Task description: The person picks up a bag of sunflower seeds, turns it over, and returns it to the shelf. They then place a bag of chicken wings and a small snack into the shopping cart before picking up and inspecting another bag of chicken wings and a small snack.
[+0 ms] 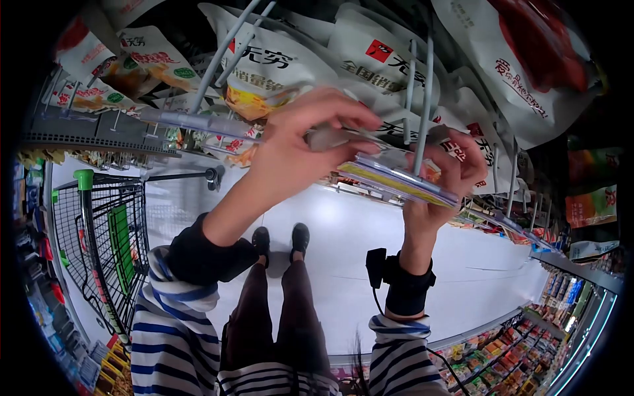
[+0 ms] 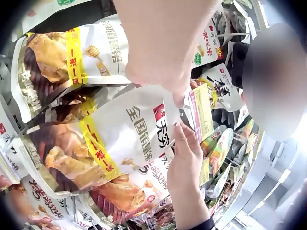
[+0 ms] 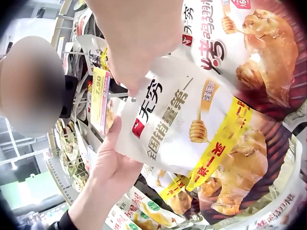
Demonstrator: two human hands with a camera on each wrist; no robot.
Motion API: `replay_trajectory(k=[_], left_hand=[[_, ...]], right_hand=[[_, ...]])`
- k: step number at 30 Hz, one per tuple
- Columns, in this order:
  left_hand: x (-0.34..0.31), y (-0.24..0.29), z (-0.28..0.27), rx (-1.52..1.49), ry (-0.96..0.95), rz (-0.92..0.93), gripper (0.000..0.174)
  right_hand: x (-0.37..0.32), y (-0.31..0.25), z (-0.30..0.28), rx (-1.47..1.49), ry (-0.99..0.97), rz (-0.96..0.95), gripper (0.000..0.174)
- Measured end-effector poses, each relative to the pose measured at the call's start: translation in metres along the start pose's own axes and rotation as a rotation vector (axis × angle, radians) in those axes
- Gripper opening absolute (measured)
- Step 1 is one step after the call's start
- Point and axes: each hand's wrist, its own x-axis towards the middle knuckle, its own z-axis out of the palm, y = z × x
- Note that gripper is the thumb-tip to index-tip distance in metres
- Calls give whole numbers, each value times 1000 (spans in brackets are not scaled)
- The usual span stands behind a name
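Note:
At the hanging display, a white snack bag (image 2: 139,129) printed with roast chicken wings and a yellow band hangs among similar bags. My left hand (image 1: 290,145) pinches its top edge from one side, and its thumb and fingers show in the right wrist view. On the other side, my right hand (image 1: 449,171) grips the same top edge, fingers curled. Close beside both hands, a price tag (image 3: 100,98) reading 7.90 sits in a clear holder (image 1: 396,181) at the end of a metal hook. The hook's tip at the bag's hole is partly hidden by the fingers.
More white bags (image 1: 277,66) hang on metal prongs (image 1: 426,86) around the hands. A black shopping cart (image 1: 99,237) with green parts stands at the left on the pale floor (image 1: 330,218). Stocked shelves (image 1: 495,350) line the aisle behind.

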Motion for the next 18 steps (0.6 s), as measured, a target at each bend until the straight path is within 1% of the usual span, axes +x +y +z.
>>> replay_trajectory(k=[1,3,5,6,8,9,13,15,18], left_hand=[[2,0,1,42,-9,57,28],[7,0,2,122,-28,173,24],[7,4,1,189,-62,189,27],[7,6,1,223,-80,196,29],[7,6,6,202,-48,202,28],[7,6,8,185,-26,211,27],[10,7,10,172,31,262,22],[11,4,11,151,14,276,22],[13,-1,11,129,-2,293,21]], right_hand=[[1,1,0,-22,0,-35,16],[3,2,0,-35,-17,-11,17],[5,2,2,-48,8,6,16],[6,4,1,-45,-11,-26,15],[6,8,-2,-36,-53,-86,13],[6,6,0,-46,-25,-95,11],[11,0,2,-15,35,-148,13],[14,2,4,-21,75,-190,13],[18,2,2,17,32,-223,15]])
